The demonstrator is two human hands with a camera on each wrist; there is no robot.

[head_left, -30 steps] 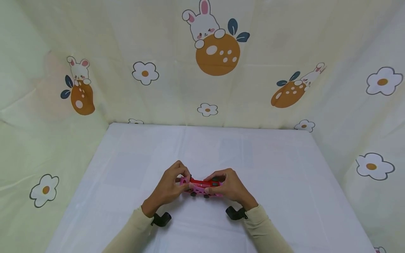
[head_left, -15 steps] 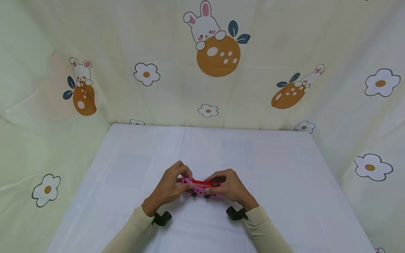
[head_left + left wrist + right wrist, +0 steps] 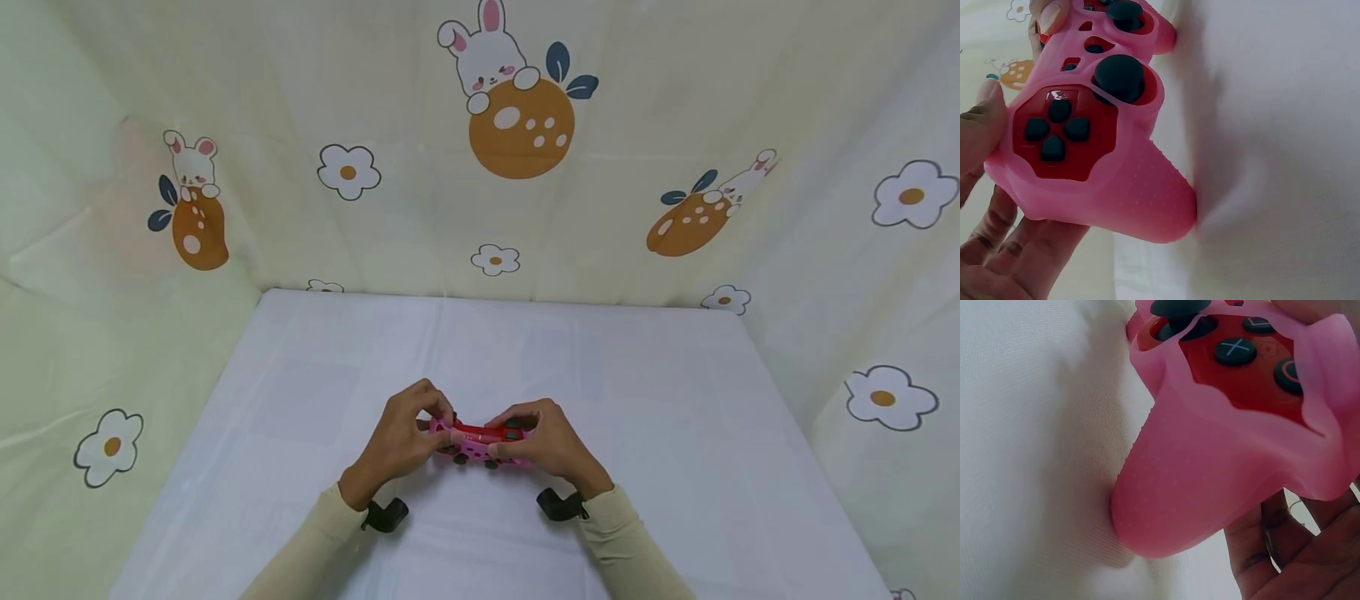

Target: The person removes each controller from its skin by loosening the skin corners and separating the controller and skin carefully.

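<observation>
A red game controller with dark buttons and sticks is held by both hands, low over the table's near middle. Around it is a pink rubbery sleeve with cut-outs, through which the direction pad and sticks show. My left hand pinches the left end near the top edge, thumb at the face and fingers behind. My right hand grips the right end. In the right wrist view, the sleeve edge stands loose and bunched beside the round button. The grips point down, tips at the white cloth.
A white cloth covers the table around the hands. Behind and at both sides hang pale curtains with rabbits and flowers printed on them. Black wrist cameras are strapped on both wrists.
Both hands keep hold of the controller at nearly the same spot. Only slight finger movement at the left end and a small shift of the head view show.
</observation>
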